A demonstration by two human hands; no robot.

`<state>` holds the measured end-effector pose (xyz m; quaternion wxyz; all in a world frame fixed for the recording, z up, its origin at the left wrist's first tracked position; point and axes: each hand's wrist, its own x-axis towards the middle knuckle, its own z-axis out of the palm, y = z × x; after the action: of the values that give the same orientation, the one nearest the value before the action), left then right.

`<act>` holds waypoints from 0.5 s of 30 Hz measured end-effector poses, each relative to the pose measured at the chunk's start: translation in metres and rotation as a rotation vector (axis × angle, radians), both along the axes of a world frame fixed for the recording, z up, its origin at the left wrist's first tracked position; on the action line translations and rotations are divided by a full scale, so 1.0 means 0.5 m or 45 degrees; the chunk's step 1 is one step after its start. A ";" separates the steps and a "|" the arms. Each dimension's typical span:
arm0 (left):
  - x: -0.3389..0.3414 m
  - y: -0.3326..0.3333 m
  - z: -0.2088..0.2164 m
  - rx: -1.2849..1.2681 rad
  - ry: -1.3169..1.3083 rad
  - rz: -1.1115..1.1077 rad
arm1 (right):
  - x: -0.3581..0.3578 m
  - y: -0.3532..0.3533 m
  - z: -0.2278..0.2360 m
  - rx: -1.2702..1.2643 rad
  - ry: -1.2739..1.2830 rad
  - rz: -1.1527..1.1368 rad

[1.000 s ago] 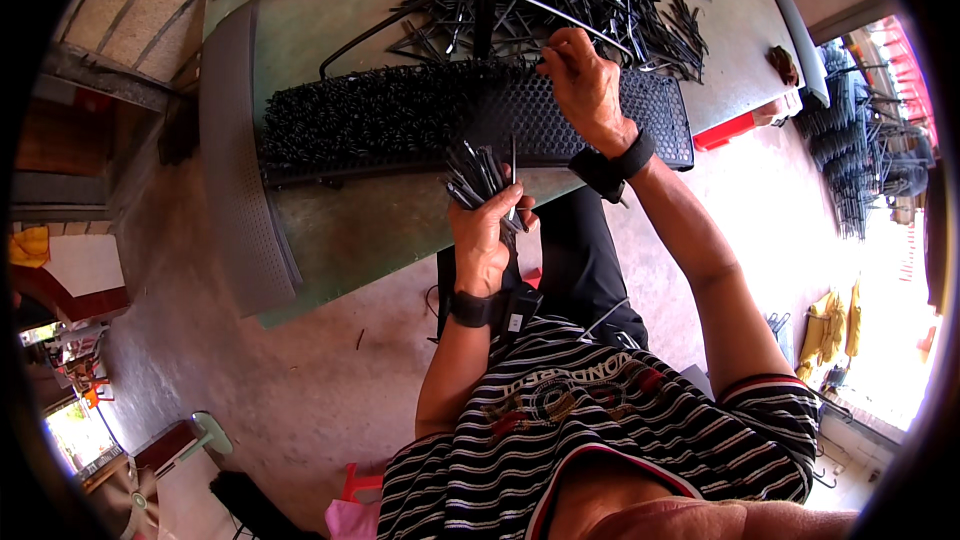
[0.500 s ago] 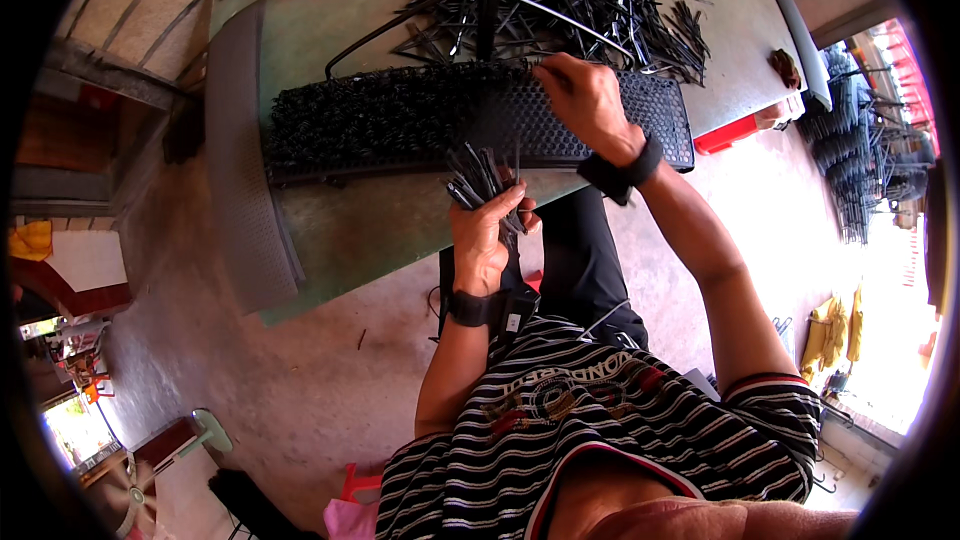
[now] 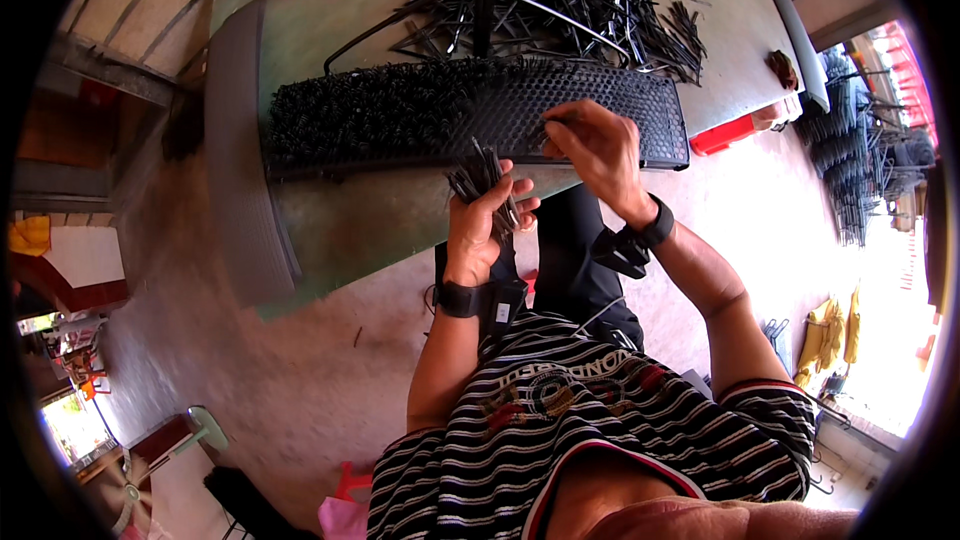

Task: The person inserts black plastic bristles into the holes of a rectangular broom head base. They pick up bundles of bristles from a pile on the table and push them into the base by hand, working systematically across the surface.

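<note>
- Right hand (image 3: 600, 152): has come back from the perforated panel's (image 3: 640, 118) far edge toward the left; fingers curled in, near a pinch (cannot tell whether they grip anything).
- Left hand (image 3: 483, 230): partly closed round a bundle of black strips (image 3: 478, 178), fingers slightly looser now.
- Panel lies on the green desk (image 3: 365, 230), left part bristled, right bare.
- Judgement: between insertions; filling remains incomplete.
</note>
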<state>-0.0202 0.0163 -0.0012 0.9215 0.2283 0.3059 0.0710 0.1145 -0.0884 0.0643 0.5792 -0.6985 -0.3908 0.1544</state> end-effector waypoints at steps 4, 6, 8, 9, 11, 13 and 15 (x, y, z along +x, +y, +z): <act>-0.008 -0.003 0.003 -0.164 -0.159 0.026 | -0.011 -0.024 -0.033 0.169 -1.298 0.431; -0.011 0.001 -0.029 -0.134 -0.192 0.050 | -0.026 -0.030 -0.049 -0.001 -1.431 0.580; -0.011 -0.002 -0.035 -0.027 -0.046 0.119 | -0.030 -0.035 -0.057 -0.027 -1.451 0.631; -0.010 -0.004 -0.026 0.015 0.015 0.167 | -0.031 -0.036 -0.061 -0.041 -1.461 0.659; -0.008 -0.007 -0.023 0.060 0.108 0.254 | -0.035 -0.033 -0.067 -0.007 -1.318 0.662; -0.012 -0.006 -0.024 0.076 0.065 0.239 | -0.038 -0.032 -0.070 0.005 -1.068 0.604; -0.013 -0.002 -0.025 0.071 0.024 0.229 | -0.042 -0.033 -0.071 -0.007 -0.709 0.486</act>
<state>-0.0269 0.0152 -0.0135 0.9018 0.2261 0.3318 0.1599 0.0937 -0.1047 0.0290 0.4089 -0.6296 -0.6575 0.0644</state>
